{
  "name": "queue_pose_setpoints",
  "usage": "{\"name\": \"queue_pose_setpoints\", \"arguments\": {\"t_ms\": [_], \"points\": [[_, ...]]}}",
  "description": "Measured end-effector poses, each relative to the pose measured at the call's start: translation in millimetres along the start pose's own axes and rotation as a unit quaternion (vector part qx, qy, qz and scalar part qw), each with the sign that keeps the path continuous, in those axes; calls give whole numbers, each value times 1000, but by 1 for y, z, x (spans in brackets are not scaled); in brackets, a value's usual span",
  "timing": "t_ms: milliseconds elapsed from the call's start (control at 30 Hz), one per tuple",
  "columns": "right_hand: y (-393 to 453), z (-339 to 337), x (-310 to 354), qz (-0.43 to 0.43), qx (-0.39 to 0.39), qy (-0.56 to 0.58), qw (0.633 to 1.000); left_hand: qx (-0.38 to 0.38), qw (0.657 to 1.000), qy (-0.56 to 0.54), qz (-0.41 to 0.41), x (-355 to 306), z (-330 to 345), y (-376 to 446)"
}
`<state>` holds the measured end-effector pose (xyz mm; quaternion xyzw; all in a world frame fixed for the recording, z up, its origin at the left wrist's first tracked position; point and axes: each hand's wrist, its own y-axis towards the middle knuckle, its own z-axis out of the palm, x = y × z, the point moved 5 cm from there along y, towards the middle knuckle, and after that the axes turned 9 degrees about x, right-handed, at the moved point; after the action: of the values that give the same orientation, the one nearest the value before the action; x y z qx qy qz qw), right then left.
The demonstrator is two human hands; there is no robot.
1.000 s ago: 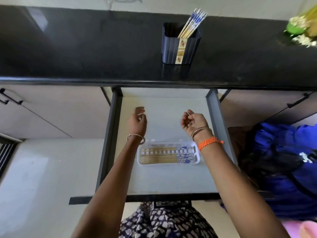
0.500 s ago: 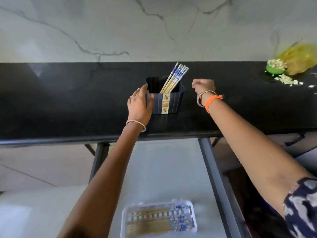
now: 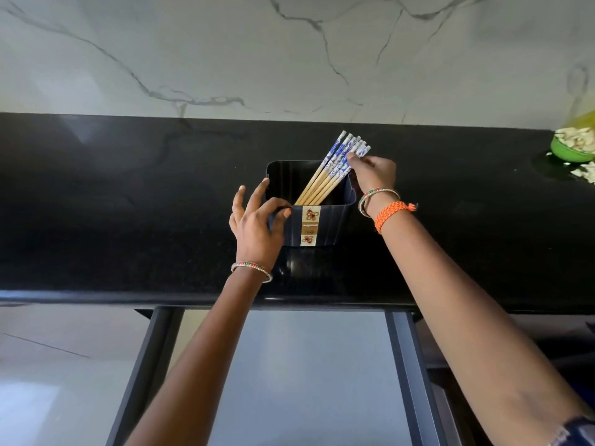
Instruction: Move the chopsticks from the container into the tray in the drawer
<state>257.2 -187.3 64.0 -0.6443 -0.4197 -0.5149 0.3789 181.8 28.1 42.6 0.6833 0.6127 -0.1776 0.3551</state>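
A dark blue square container (image 3: pixel 325 226) with a label strip stands on the black counter (image 3: pixel 128 204). Several chopsticks (image 3: pixel 328 173) with blue-and-white patterned tops lean toward its right back corner. My left hand (image 3: pixel 257 223) grips the container's left front corner, thumb on the front wall. My right hand (image 3: pixel 373 172) is at the patterned ends of the chopsticks, fingertips pinching them from the right. The tray is out of view below the frame.
The open drawer (image 3: pixel 306 375) with dark side rails lies below the counter edge. A green bowl (image 3: pixel 570 151) with pale scraps sits at the counter's far right. A marble wall (image 3: pixel 289 53) rises behind.
The view tilted up and closer, so the tray dropped out of sight. My right hand moved left from beside the container onto the chopstick tops. My left hand stayed at the container.
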Motion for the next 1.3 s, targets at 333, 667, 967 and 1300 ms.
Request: {"name": "queue_pose_setpoints", "arguments": {"t_ms": [333, 667, 967, 1300], "points": [[-8, -1, 10, 1, -63, 15, 998, 16, 999, -5, -40, -4, 1, 0], [-14, -11, 34, 66, -9, 177, 982, 40, 997, 22, -67, -10, -7, 2], [-45, -48, 87, 11, -76, 251, 965, 83, 995, 52, -25, -28, -28, -5], [-151, -41, 63, 84, -14, 475, 876, 119, 976, 170, 59, -70, -68, -73]]}}
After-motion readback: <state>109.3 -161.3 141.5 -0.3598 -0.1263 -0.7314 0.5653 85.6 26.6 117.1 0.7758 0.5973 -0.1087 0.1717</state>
